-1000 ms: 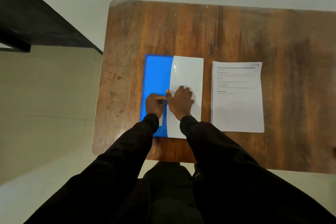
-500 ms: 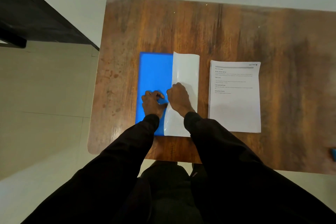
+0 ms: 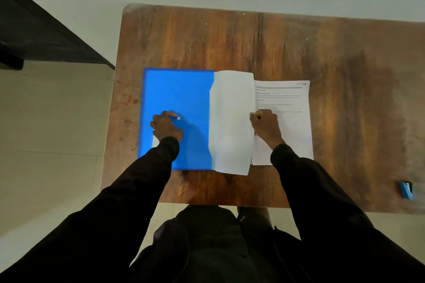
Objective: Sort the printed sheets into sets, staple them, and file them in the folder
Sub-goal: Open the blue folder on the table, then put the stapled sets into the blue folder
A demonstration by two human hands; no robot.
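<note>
- The pale cover (image 3: 232, 122) of the blue folder (image 3: 181, 94), which a second ago lay nearly flat over the folder's right half, has been swung open to the right. It now stands bowed along the folder's right side, and its free edge overlaps the left margin of the printed sheets (image 3: 289, 126).
- The right hand (image 3: 264, 124) has travelled with it from the middle of the folder. Its fingers are curled and pinch the cover's free edge, right of centre in the frame.
- The left hand (image 3: 165, 127) has moved left and rests on the bared blue inner face, fingers bent, one fingertip by a small white dot (image 3: 178, 118).
- My reading: the folder is being opened for filing, yet the sheets lie as one stack on the tabletop (image 3: 230, 37) just right of it, so sorting and stapling look undone.
- The view has shifted too: a small blue object (image 3: 405, 189), possibly the stapler, now shows near the tabletop's lower right edge.
- Hard to make out:
  - whether the left hand holds anything, or what the white dot is;
  - a pale patch (image 3: 156, 143) under the left wrist, mostly hidden by the sleeve;
  - the sheets' left strip, covered by the cover and the right forearm; the print is too small to read, and the number of sheets cannot be counted;
  - the blue object, blurred and close to the frame's edge;
  - any staple in the stack.
</note>
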